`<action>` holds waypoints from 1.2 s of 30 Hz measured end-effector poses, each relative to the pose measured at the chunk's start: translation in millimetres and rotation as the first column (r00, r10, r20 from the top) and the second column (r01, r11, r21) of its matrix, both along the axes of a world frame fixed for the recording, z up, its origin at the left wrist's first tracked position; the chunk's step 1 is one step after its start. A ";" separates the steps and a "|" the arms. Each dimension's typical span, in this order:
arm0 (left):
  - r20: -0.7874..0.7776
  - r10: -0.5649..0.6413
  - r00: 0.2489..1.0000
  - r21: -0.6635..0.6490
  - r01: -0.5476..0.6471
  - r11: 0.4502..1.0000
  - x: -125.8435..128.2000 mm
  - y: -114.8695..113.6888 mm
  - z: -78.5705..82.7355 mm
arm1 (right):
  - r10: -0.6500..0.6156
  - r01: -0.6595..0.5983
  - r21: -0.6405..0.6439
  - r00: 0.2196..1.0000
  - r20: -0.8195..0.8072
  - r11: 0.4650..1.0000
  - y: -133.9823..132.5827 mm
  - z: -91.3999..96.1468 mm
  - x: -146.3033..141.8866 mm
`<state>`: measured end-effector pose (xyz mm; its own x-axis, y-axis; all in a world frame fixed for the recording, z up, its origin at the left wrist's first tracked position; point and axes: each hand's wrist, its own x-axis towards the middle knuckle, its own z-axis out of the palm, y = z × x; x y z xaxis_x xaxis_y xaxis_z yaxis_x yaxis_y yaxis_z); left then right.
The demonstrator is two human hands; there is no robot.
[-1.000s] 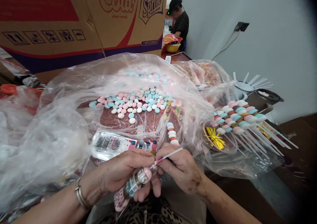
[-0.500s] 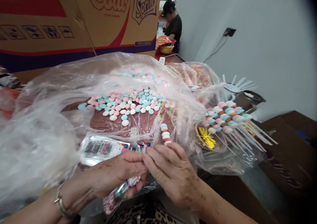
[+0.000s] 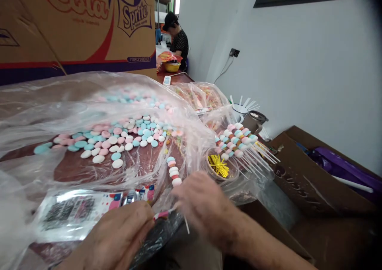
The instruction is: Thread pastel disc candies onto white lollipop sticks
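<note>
A: ok so what's the left hand (image 3: 119,230) got?

B: Looks clamped on a pink-and-white wrapper (image 3: 161,214), which pokes out past its fingertips, in between both hands. Rest of the wrapper's hidden, and the frame's bottom edge crops that arm.

A: And the right hand (image 3: 205,212)?

B: Motion blur, can't tell if it's gripping anything. Thin white stick (image 3: 186,222) shows below its fingers, top end hidden. Candy skewer (image 3: 174,171) lies just beyond, lower end hard to make out.
</note>
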<state>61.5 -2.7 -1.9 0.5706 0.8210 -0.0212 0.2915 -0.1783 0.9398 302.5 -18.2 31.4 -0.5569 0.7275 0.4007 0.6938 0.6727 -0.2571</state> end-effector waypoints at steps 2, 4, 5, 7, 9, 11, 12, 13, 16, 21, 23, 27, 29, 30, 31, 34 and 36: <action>-0.107 0.055 0.993 0.068 -0.048 0.997 -2.1 0.7 3.5 | -0.201 0.202 0.001 0.974 -0.108 0.979 11.1 6.5 34.8; -0.130 0.111 0.985 0.059 -0.104 0.993 -2.9 1.2 6.4 | -0.416 0.419 -0.053 0.908 0.052 0.906 24.6 4.9 69.4; -0.113 0.132 0.985 0.014 -0.131 0.991 -2.6 1.5 7.0 | -0.473 0.495 -0.080 0.859 0.194 0.865 31.2 1.3 83.2; -0.069 0.122 0.990 -0.083 -0.128 0.988 -0.7 2.5 6.2 | -0.498 0.593 -0.106 0.749 0.438 0.798 43.0 -9.2 100.1; -0.022 0.086 0.996 -0.166 -0.089 0.982 2.5 3.7 4.0 | -0.474 0.640 -0.108 0.662 0.581 0.761 51.6 -19.9 103.5; 0.021 0.075 0.997 -0.243 -0.068 0.968 6.1 4.3 3.5 | -0.452 0.658 -0.102 0.613 0.648 0.746 57.0 -26.8 99.4; 0.037 0.084 0.996 -0.279 -0.071 0.958 7.8 4.3 4.4 | -0.445 0.663 -0.099 0.598 0.667 0.742 58.7 -28.1 96.7; 0.048 0.103 0.994 -0.312 -0.083 0.946 9.3 3.9 6.0 | -0.439 0.667 -0.096 0.584 0.683 0.739 59.7 -28.1 94.4; 0.057 0.170 0.984 -0.394 -0.134 0.909 12.8 2.5 12.7 | -0.438 0.667 -0.090 0.578 0.688 0.740 59.8 -22.2 92.0; 0.102 0.274 0.956 -0.484 -0.192 0.853 15.5 2.3 16.1 | -0.509 0.738 -0.085 0.539 0.671 0.670 55.1 -11.2 98.4; 0.143 0.290 0.946 -0.519 -0.178 0.836 16.0 3.5 15.3 | -0.546 0.752 -0.098 0.555 0.627 0.652 51.6 -9.1 102.2; 0.236 0.260 0.936 -0.599 -0.070 0.798 19.5 7.5 17.0 | -0.654 0.673 -0.030 0.728 0.207 0.739 39.7 -5.9 93.5; 0.324 0.245 0.914 -0.625 0.013 0.780 24.4 9.7 19.6 | -0.601 0.589 -0.117 0.787 -0.139 0.799 32.3 -5.8 71.4; 0.372 0.248 0.895 -0.634 0.050 0.772 27.5 10.7 21.0 | -0.556 0.515 -0.211 0.782 -0.282 0.831 28.7 -6.6 55.8; 0.403 0.262 0.877 -0.648 0.071 0.758 30.7 11.6 22.1 | -0.510 0.422 -0.293 0.763 -0.396 0.858 25.3 -8.2 38.3; 0.452 0.317 0.834 -0.674 0.085 0.734 37.8 13.1 23.2 | -0.358 0.160 -0.377 0.760 -0.543 0.912 19.0 -16.8 -13.1; 0.446 0.357 0.821 -0.684 0.056 0.727 38.7 13.2 22.1 | -0.316 0.100 -0.381 0.764 -0.563 0.919 18.5 -24.1 -35.8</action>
<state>100.2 10.4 20.3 0.5260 0.7883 -0.3193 -0.3052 0.5254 0.7942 266.8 0.3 7.3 -0.0973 0.9390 0.3298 0.4328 0.3383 -0.8356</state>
